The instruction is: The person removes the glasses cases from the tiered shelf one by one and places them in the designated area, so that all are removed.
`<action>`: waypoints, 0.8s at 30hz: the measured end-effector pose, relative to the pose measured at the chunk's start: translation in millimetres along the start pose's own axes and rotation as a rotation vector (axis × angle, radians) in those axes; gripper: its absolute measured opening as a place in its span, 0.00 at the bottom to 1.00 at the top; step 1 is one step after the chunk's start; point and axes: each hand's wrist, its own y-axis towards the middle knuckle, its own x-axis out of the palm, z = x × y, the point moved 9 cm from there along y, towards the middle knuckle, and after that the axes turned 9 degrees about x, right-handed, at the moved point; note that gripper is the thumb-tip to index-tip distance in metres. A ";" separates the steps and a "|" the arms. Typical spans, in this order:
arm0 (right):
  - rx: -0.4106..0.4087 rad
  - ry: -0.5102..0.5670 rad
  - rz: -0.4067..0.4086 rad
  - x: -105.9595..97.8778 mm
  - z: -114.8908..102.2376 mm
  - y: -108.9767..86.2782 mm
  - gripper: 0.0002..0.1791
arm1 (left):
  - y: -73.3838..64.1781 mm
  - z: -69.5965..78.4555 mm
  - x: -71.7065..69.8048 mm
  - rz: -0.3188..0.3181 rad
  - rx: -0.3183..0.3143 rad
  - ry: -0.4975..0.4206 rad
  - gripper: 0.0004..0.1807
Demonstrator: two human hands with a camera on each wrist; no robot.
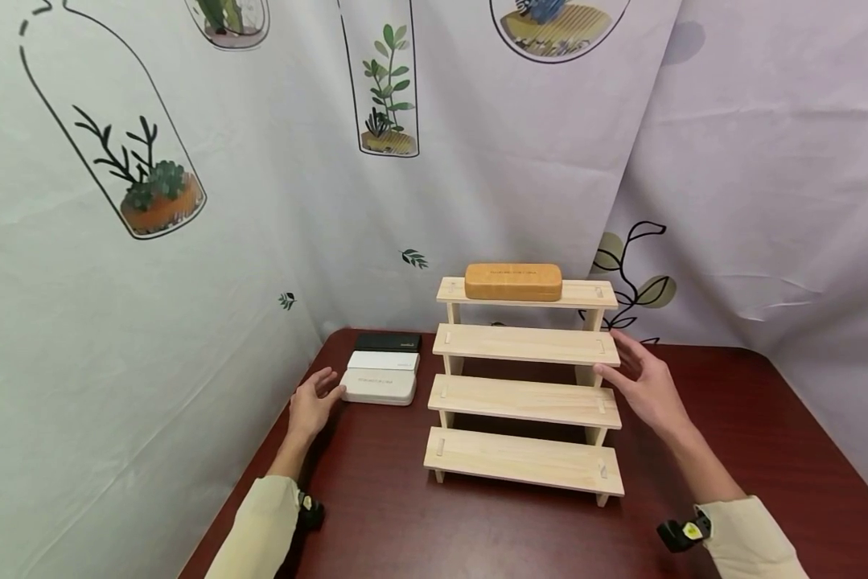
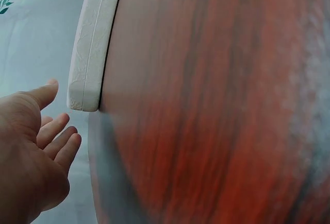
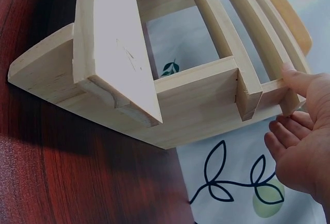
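A wooden step stand with several tiers stands on the table. My right hand is at its right end, gripping the end of the second tier from the top. In the right wrist view the thumb lies on that board's edge, with the fingers curled behind its end. An orange-tan glasses case lies on the top tier. My left hand, fingers spread and loosely bent, is beside the left end of a cream glasses case. In the left wrist view a small gap separates them.
Behind the cream case lie a white case and a black case, in a row left of the stand. The dark red table meets a hanging white cloth printed with plants at the back and left.
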 end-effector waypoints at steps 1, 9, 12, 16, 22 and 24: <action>0.002 0.002 -0.002 0.1 0.3 0.0 0.43 | 0.3 0.3 -0.6 0.003 0.003 -0.001 0.34; 0.013 0.017 -0.019 1.0 0.9 -0.7 0.44 | 1.5 7.4 -7.0 0.072 0.042 -0.017 0.33; 0.019 0.025 -0.023 0.8 0.5 -0.5 0.44 | 2.6 12.1 -8.4 0.097 0.059 -0.025 0.32; 0.031 0.039 -0.029 0.7 0.0 -0.3 0.43 | 4.2 19.3 -9.0 0.117 0.077 -0.051 0.32; 0.042 0.063 -0.032 0.7 -0.6 0.2 0.44 | 8.5 33.0 -6.6 0.131 0.121 -0.106 0.32; 0.044 0.071 -0.032 0.8 -1.3 1.0 0.44 | 9.8 38.2 -5.4 0.134 0.132 -0.124 0.32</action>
